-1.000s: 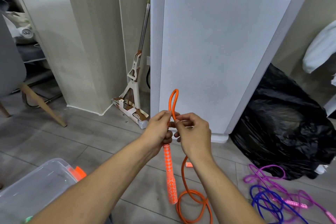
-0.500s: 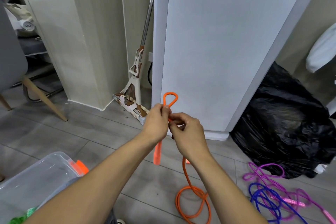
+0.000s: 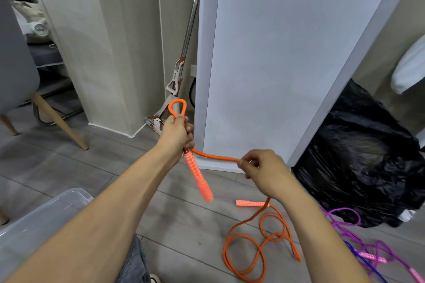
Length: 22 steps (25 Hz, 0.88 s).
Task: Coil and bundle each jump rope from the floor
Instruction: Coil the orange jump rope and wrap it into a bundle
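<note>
- While the left hand [image 3: 176,135] holds the orange jump rope [image 3: 213,156] up in front of a white cabinet [image 3: 276,53], its fingers [image 3: 189,136] are curled tight round the cord where it meets one handle [image 3: 199,177], which hangs down and tilts to the right.
- A small loop [image 3: 177,105] of cord stands up above that fist. The right hand [image 3: 264,172], off to the side, pinches the next stretch of cord between thumb and forefinger, its other fingers loosely curled.
- Most of the rope lies in loose curls on the floor [image 3: 69,167] below the right forearm, with the second handle [image 3: 250,203] lying flat near them.
- The coiling looks barely begun: one loop is formed and the long slack is yet to be gathered.
- To do it well, the right hand would likely bring each new length up to the fist in loops matching the first, while the left clamps every turn so none slips out.
- Drawing the cord up slowly should let the floor curls unwind rather than knot; the crossing in the middle of those curls looks likeliest to snag.
- A purple rope [image 3: 346,209] and a blue rope [image 3: 365,262], tangled together near a black bag [image 3: 368,156], lie at right, well apart from the hands.
</note>
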{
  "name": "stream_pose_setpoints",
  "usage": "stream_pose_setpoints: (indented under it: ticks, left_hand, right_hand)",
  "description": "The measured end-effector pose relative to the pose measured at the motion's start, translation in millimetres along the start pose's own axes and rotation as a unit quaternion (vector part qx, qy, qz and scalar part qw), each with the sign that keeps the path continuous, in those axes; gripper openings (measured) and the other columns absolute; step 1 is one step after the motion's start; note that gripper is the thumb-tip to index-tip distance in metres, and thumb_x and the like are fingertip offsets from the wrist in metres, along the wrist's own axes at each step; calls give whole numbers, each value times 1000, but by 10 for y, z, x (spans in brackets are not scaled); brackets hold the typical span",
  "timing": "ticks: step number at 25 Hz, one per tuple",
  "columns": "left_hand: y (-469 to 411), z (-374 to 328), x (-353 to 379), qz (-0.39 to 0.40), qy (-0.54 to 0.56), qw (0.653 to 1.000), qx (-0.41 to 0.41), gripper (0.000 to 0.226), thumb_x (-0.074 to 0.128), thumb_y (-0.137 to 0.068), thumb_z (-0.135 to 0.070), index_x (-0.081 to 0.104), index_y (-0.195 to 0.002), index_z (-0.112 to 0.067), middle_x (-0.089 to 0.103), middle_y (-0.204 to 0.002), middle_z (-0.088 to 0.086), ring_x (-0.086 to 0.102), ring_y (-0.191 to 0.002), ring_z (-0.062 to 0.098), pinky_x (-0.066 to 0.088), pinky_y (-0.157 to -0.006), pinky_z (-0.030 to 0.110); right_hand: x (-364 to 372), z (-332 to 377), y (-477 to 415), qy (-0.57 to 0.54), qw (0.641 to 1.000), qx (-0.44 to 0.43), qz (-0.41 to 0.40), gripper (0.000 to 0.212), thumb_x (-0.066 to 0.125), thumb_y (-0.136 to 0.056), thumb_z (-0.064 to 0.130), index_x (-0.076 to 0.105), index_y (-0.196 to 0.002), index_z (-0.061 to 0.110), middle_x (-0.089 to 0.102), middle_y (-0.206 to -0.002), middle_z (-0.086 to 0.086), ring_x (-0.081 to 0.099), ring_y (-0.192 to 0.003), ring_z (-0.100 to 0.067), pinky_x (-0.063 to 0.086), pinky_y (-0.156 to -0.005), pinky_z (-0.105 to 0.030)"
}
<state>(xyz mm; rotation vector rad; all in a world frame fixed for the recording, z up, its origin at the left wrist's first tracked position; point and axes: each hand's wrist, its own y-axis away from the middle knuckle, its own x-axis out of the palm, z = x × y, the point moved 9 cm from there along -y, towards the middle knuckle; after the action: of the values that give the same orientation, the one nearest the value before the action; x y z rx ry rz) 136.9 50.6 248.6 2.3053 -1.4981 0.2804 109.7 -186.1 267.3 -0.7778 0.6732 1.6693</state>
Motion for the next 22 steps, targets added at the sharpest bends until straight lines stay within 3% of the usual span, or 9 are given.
stream_pose_setpoints:
  ticks: [3,7,11,14,17,20,22]
  left_hand:
    - [163,66,241,83,-127,988,13,19,33,-106,-21,38,-88,-15,55,-68,9,25,-35,10,22,-39,17]
    - [484,109,532,186,-258,947,45,19,33,-107,-24,44,-96,-12,72,-91,10,33,-46,13,29,-45,25]
    - [662,230,703,240,-301,922,45,24,37,-106,-24,55,-101,-9,53,-72,5,36,-52,14,29,-49,29]
    - [748,268,769,273,-347,897,32,24,39,-102,-16,55,-84,-12,56,-52,-9,35,-55,14,29,-51,27]
    - [757,250,773,303,-375,876,27,27,41,-101,-19,57,-80,-16,64,-66,-3,39,-61,14,33,-56,27]
    - [710,297,686,320,-414,852,16,31,41,-105,-34,60,-85,-18,51,-67,-4,39,-62,12,35,-60,29]
    - [717,338,673,344,-433,833,25,37,40,-105,-42,61,-91,-15,46,-64,-8,43,-66,16,41,-67,34]
  right_hand:
    - [-198,164,58,-35,991,-45,-118,15,60,-97,35,69,-91,25,62,-70,6,56,-69,-12,41,-57,-27]
    - [-177,287,74,-98,983,-73,-140,13,61,-97,33,70,-92,26,61,-68,5,54,-63,-10,41,-56,-25]
    - [-109,279,59,-131,980,-75,-129,11,63,-96,31,72,-92,26,68,-73,8,62,-71,-8,51,-65,-30]
    - [-83,272,73,-127,980,-85,-124,10,62,-96,29,71,-92,26,69,-71,9,64,-70,-7,53,-67,-32]
    - [-99,286,85,-86,985,-81,-128,12,63,-95,33,70,-93,24,64,-70,10,57,-67,-8,43,-61,-27]
    - [-150,232,70,-33,990,-41,-134,20,66,-91,43,64,-90,23,60,-73,9,55,-68,-10,39,-58,-26]
    - [-128,180,25,-63,993,-31,-92,19,67,-91,41,65,-84,23,56,-66,10,50,-60,-6,37,-57,-24]
